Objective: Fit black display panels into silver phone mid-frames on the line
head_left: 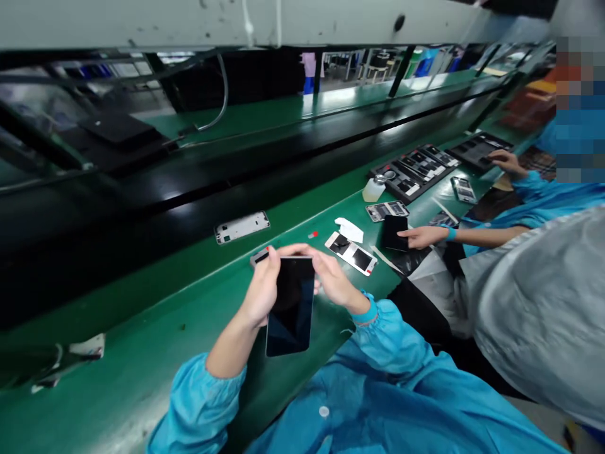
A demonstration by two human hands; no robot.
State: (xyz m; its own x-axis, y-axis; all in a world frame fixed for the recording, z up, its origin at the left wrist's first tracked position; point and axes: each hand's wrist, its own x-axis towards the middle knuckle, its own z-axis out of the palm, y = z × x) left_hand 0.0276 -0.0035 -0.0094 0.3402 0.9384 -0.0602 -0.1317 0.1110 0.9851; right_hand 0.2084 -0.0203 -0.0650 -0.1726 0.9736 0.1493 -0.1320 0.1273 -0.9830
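I hold a smartphone point(290, 306) with a dark glossy screen upright over the green workbench point(155, 328). My left hand point(262, 284) grips its left edge near the top. My right hand point(333, 277) closes on its top right corner, fingers curled over the upper edge. Both sleeves are bright blue. Just behind my left fingers a small grey part point(259, 255) lies on the bench.
A white phone frame point(242, 227) lies on the black conveyor belt point(189, 189). An opened white phone point(352, 252), white cloth point(350, 229), small bottle point(373, 188) and black trays point(416, 169) sit right. A co-worker's hand point(423, 236) touches a black phone point(394, 232).
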